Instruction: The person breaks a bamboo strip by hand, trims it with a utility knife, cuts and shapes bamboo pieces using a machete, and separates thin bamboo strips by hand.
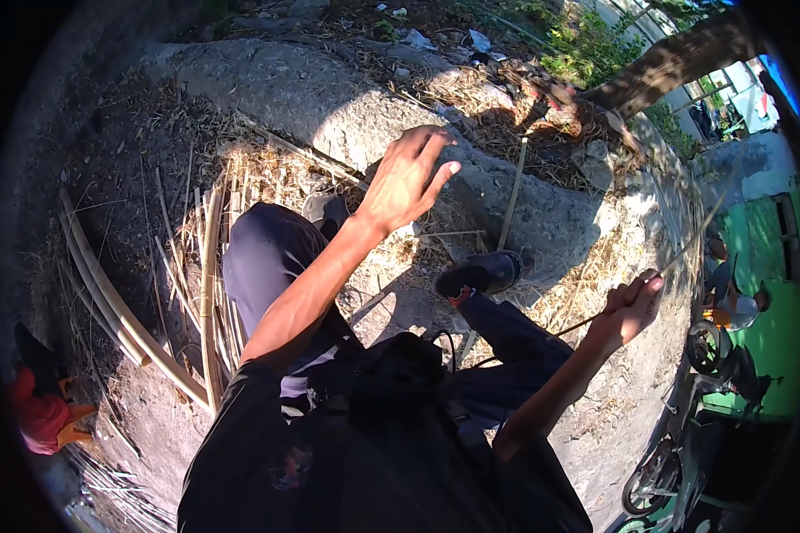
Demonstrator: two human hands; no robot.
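Observation:
My left hand is raised in front of my bent knee, its fingers stretched forward and the thumb held apart. Nothing shows in it. Farther right, the fingers of my right hand are closed on a thin bamboo strip. The strip slants up past the hand to the far right, and a darker length runs back down toward my leg. Split bamboo lengths lie on the ground to the left of my knee, some long and curved. My dark shoe rests on the ground between the two hands.
A low stone ledge with dry shavings crosses ahead, and a tree trunk leans at the upper right. Motorcycles and two people are by a green wall. A person in red sits at the left.

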